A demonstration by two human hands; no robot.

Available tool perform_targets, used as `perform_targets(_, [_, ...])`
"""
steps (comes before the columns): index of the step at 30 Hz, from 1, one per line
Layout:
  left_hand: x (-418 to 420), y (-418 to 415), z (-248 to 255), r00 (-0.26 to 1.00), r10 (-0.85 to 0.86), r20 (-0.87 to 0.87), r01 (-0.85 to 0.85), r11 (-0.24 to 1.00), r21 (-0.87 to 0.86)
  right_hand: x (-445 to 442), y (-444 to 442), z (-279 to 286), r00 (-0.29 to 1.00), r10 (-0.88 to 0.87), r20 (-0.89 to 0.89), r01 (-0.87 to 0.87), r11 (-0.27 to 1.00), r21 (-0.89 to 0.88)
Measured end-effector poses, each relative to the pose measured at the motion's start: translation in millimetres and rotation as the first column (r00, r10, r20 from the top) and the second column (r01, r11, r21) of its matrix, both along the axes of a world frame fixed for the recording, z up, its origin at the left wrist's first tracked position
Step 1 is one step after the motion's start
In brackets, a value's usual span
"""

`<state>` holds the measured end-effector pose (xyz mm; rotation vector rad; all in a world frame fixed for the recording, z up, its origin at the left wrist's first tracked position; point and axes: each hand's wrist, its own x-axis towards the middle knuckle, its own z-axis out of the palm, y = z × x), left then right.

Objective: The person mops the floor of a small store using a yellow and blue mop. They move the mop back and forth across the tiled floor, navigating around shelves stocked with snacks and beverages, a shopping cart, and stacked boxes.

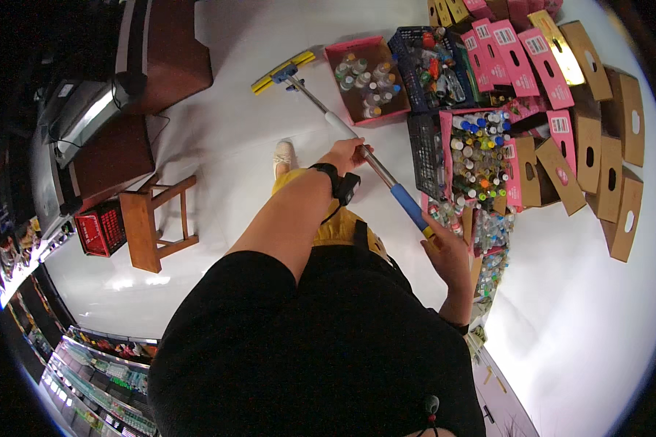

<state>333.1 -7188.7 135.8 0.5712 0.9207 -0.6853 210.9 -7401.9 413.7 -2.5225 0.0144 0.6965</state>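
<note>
A sponge mop [328, 109] with a yellow head and a blue grip slants across the middle of the view. Its head rests on the pale floor, a little left of a pink-edged cardboard box [355, 117] of bottles. My left hand [351, 155] is closed around the metal shaft near the white sleeve. At the upper end of the pole, my right hand [445, 248] grips the blue and yellow handle end. The fingers of both hands are partly hidden.
Dark plastic crates [426, 158] and boxes of bottles stand at right, beside piled cardboard boxes [585, 147]. At left are a wooden stool [142, 232], a red crate [106, 229] and a dark red counter [175, 54]. Shelves of bottles [104, 371] stand at lower left.
</note>
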Motion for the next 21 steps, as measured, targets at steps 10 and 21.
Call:
perform_targets(10, [-91,-89,-28,0.975,-0.218,-0.038,0.211,0.967,-0.141,-84,-87,55,0.96,-0.175,-0.218,0.162,0.984,-0.076])
perform_targets(21, [-131,-102,-5,0.899,-0.433,-0.07,0.42,0.895,-0.148,-102,-96,144,0.965,-0.172,-0.198,0.167,0.985,-0.041])
